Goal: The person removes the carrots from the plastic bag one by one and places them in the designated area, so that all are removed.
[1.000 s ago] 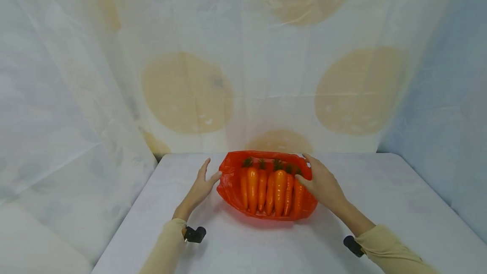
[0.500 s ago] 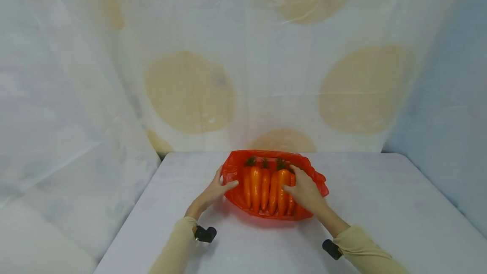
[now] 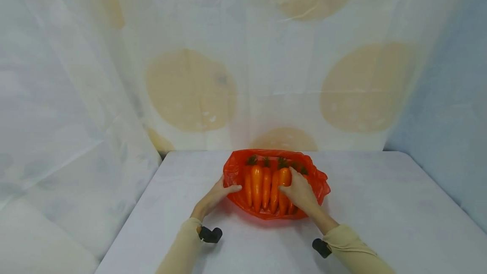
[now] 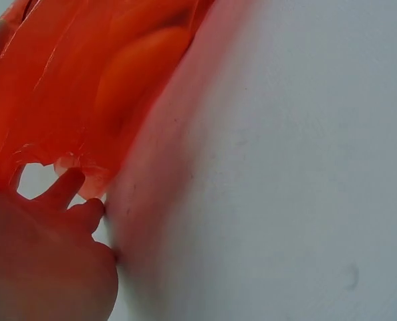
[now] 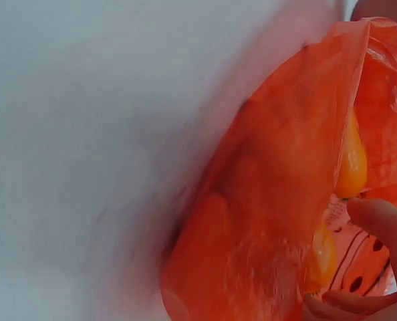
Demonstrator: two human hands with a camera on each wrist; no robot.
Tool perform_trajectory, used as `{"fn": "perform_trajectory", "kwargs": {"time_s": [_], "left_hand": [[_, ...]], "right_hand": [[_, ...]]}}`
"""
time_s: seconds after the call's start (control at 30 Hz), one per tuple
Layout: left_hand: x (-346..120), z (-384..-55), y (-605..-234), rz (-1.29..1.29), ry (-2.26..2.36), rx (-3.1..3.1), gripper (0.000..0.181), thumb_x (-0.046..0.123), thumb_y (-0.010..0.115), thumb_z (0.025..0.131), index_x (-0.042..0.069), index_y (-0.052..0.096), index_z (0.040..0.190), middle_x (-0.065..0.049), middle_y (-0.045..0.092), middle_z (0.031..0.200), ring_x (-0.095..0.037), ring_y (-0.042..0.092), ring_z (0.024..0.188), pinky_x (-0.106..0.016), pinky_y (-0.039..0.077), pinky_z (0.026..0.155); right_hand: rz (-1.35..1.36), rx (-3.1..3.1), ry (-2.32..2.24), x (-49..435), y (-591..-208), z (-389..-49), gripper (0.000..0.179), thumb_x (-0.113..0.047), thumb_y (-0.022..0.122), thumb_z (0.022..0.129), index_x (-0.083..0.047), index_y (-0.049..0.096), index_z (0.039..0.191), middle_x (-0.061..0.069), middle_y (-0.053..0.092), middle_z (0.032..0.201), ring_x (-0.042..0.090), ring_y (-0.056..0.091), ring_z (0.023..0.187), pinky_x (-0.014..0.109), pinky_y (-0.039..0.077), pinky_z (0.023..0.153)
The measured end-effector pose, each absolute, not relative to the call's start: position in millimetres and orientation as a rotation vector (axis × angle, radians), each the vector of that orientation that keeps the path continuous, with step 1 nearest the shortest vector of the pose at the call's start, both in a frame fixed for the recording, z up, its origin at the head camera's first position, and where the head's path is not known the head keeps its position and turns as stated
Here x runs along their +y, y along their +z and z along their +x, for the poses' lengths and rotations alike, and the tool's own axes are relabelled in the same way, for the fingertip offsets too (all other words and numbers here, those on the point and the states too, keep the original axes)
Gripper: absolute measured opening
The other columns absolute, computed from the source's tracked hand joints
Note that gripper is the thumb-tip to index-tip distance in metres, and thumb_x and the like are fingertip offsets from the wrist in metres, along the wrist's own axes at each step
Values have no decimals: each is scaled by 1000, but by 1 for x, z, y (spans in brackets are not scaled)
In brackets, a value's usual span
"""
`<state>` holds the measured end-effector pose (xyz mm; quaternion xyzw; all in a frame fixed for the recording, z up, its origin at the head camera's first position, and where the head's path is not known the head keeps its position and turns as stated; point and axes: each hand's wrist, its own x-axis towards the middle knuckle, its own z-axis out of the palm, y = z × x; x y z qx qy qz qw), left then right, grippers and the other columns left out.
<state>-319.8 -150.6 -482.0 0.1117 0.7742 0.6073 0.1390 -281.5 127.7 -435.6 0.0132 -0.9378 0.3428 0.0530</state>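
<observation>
Several orange carrots (image 3: pixel 257 187) with green tops lie side by side in a red plastic bag (image 3: pixel 318 181), whose mouth is spread wide. My left hand (image 3: pixel 213 198) holds the bag's left side, thumb inside over the rim and fingers outside. Red film covers part of that hand (image 4: pixel 45 261) in the left wrist view. My right hand (image 3: pixel 300 191) reaches into the bag from the right, thumb and fingers apart on either side of a carrot (image 3: pixel 284 177). In the right wrist view a gap shows between the thumb (image 5: pixel 379 217) and that carrot (image 5: pixel 321 261).
The bag rests on a white table (image 3: pixel 365 206) toward its far edge. A hanging white sheet (image 3: pixel 274 71) with tan round patches stands behind, with more sheeting at the left (image 3: pixel 68 138) and right (image 3: pixel 452 109). Black cameras are strapped to both wrists.
My right hand has moved left from the bag's right edge to a carrot in the middle. My left hand has come right and taken hold of the bag's left side.
</observation>
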Motion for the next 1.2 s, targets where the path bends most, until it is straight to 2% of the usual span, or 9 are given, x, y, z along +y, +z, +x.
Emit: {"fn": "perform_trajectory", "kwargs": {"time_s": [0.13,0.37,0.63,0.9,1.2], "left_hand": [[-155,-320,-486,320,1772,2212,74,36,63,93,27,23,155,0,43,150,-24,36,137,-58,24,117],[-160,-319,-487,294,1756,2188,74,38,62,93,27,24,156,-1,42,149,-24,34,138,-61,22,116],[-162,-319,-485,284,1727,2192,72,38,61,94,25,25,155,-1,44,148,-24,35,137,-60,22,117],[-164,-319,-487,284,1718,2194,71,39,60,95,25,25,155,-1,44,148,-24,35,137,-60,21,117],[-163,-317,-486,258,1733,2182,70,39,60,95,25,26,155,-1,45,148,-25,36,136,-60,22,117]], "right_hand": [[-4,-2826,1044,124,-442,-285,76,-17,71,84,10,35,145,30,57,130,42,60,111,56,49,97],[-74,-2840,1013,119,-449,-287,79,-18,72,84,7,32,148,30,59,127,43,61,110,56,48,98],[-92,-2838,1068,116,-446,-288,79,-14,70,84,6,30,149,29,62,123,37,63,95,55,51,94],[-66,-2841,1133,118,-443,-287,78,-11,67,85,9,28,149,30,55,133,40,61,107,57,47,99],[-60,-2826,1171,121,-438,-287,74,-8,65,85,7,31,149,29,53,136,39,59,105,57,48,98]]}}
